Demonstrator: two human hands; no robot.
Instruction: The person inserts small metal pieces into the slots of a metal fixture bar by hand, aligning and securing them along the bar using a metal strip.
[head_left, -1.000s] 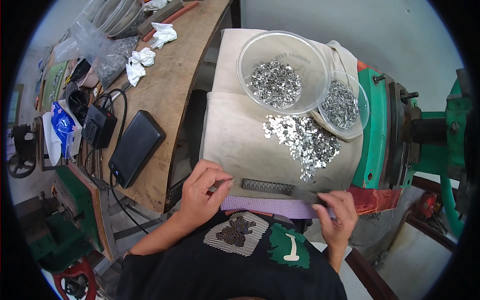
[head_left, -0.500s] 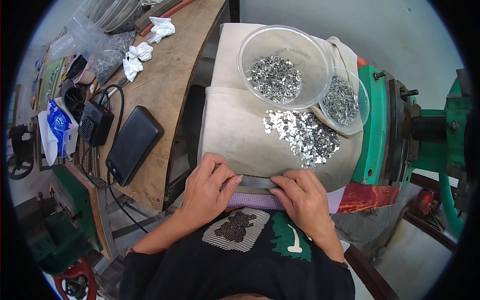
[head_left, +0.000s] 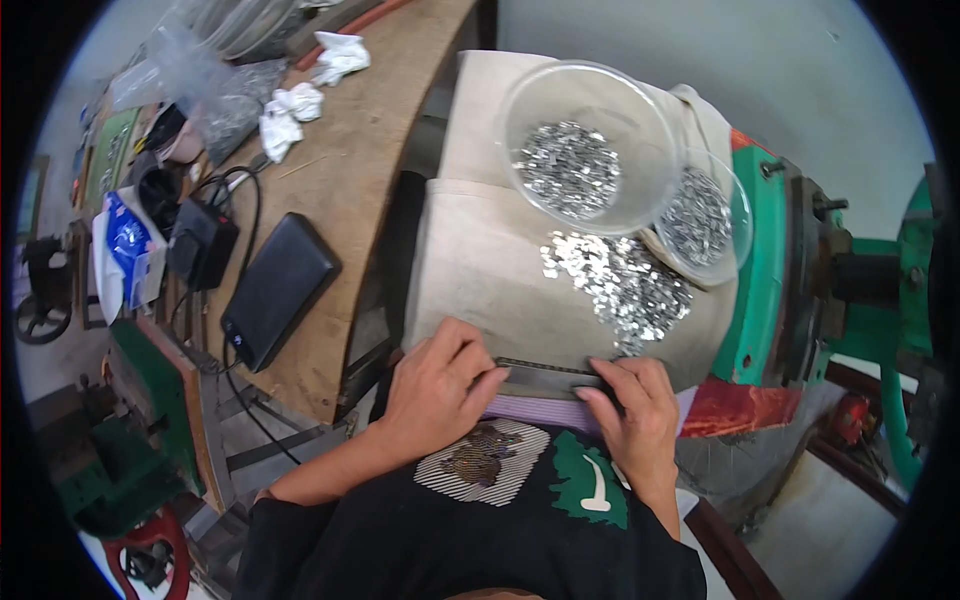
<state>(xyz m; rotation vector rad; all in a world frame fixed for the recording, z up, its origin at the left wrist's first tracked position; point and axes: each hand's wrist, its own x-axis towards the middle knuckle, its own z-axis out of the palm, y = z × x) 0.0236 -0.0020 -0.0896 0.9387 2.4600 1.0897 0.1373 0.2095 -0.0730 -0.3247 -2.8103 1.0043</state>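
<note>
A flat grey metal strip (head_left: 545, 381) with a dark, finely notched far edge lies across the near part of the cloth-covered work surface. My left hand (head_left: 440, 388) pinches its left end, thumb along the near side and fingers curled. At the right end, the thumb and forefinger of my right hand (head_left: 638, 412) sit on either side of the strip. Just beyond the strip is a loose heap of small shiny metal pieces (head_left: 635, 295). Behind them stands a clear round tub (head_left: 650, 130) holding more small metal pieces (head_left: 570, 170).
A smaller clear bowl (head_left: 742, 215) of thin metal pieces stands right of the tub. Green machinery (head_left: 765, 270) borders the right side. On the wooden table (head_left: 375, 130) at left are a black power bank (head_left: 282, 290), cables, crumpled tissues (head_left: 342, 58) and a tissue pack (head_left: 130, 245).
My hands have moved slightly apart, the right one shifting rightward, and more of the strip shows between them. The whole view has shifted a little right and down.
</note>
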